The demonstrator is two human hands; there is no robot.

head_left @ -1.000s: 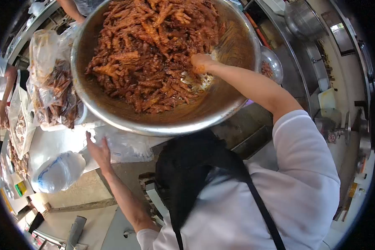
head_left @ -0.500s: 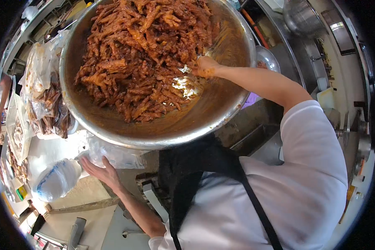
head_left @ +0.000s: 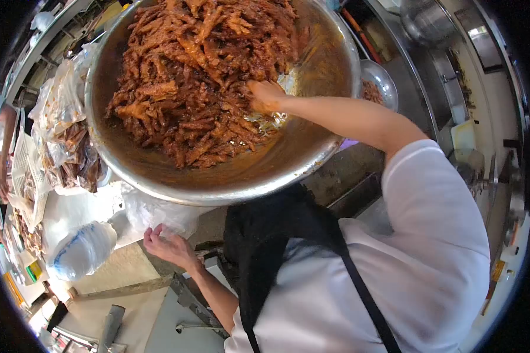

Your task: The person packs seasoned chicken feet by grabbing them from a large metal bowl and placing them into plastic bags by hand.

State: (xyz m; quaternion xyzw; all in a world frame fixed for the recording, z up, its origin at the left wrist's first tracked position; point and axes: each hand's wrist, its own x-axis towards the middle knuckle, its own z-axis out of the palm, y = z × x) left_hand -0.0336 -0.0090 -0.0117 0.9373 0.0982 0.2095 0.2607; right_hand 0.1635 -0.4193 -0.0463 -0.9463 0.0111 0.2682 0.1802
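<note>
A large metal bowl point(head_left: 218, 197) holds a heap of chicken feet point(head_left: 182, 88) coated in reddish-brown sauce. Inside it, my right hand point(head_left: 267, 97) presses into the right side of the heap. Its fingertips are hidden among the feet, so I cannot see whether they grip any. Bare shiny metal with sauce streaks shows around that hand. Below the bowl's front rim, my left hand point(head_left: 169, 247) is in the air with its fingers loosely bent and apart, holding nothing. Nearest to it is a clear plastic bag point(head_left: 156, 213).
At left stand plastic bags point(head_left: 65, 135) of brown dried-looking pieces and a white perforated basket point(head_left: 40, 194). A wrapped white bundle point(head_left: 82, 252) lies on the table. A smaller metal bowl point(head_left: 384, 82) sits at right. Another person's arm point(head_left: 6, 144) shows at far left.
My right hand has moved left, deeper into the heap of chicken feet. My left hand has shifted right, toward my body, and its fingers have bent from a wider spread.
</note>
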